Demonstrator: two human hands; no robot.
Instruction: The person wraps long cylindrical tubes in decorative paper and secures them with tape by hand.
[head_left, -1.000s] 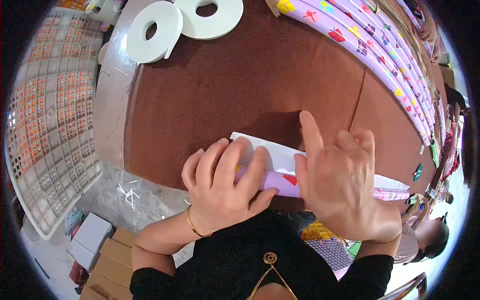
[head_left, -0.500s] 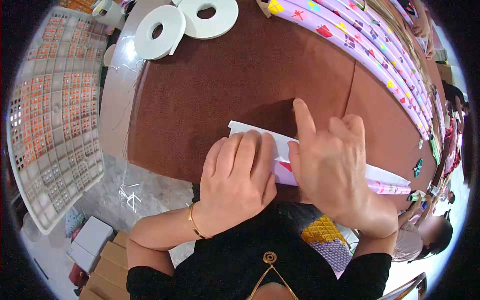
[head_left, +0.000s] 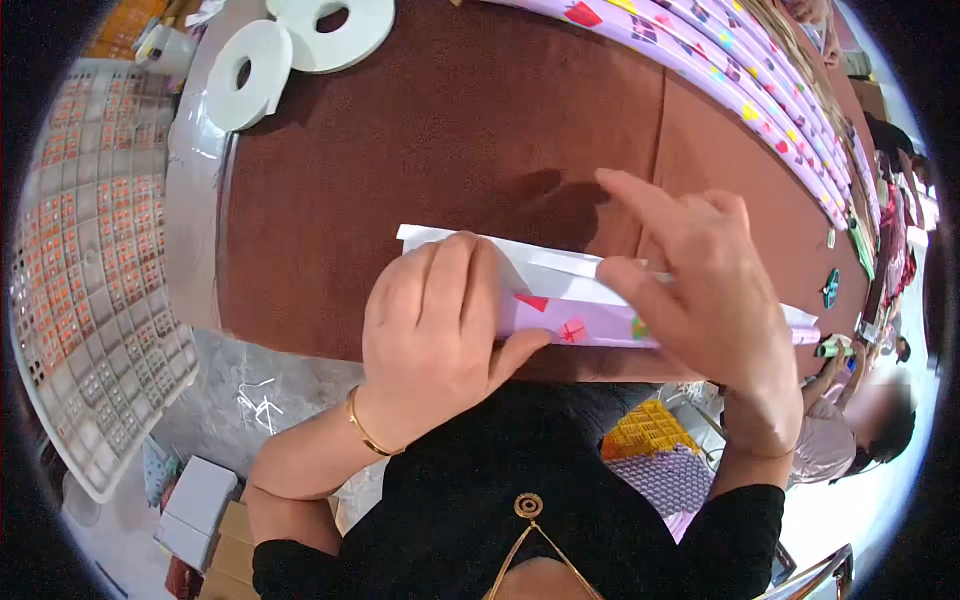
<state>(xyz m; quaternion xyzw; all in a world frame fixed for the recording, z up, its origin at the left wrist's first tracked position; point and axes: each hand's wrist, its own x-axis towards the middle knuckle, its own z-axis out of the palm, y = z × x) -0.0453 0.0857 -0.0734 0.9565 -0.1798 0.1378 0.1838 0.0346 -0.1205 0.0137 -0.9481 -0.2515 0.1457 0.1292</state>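
Observation:
A lilac patterned paper roll with a white inner flap lies along the near edge of the brown table. My left hand rests over its left end, fingers bent together around the paper, thumb stretched along the roll. Above the roll's middle, my right hand is raised, its index finger pointing left and its thumb apart, holding nothing visible. Part of the roll is hidden behind the right hand.
Two white tape rolls lie at the back left. Long patterned rolls stretch along the back right, near a small green object. A white plastic crate stands left. A co-worker is at the right.
The view has shifted, so the table items sit further left. My right hand has lifted off the paper and moved right, its fingers spreading, and more of the patterned roll shows between my hands.

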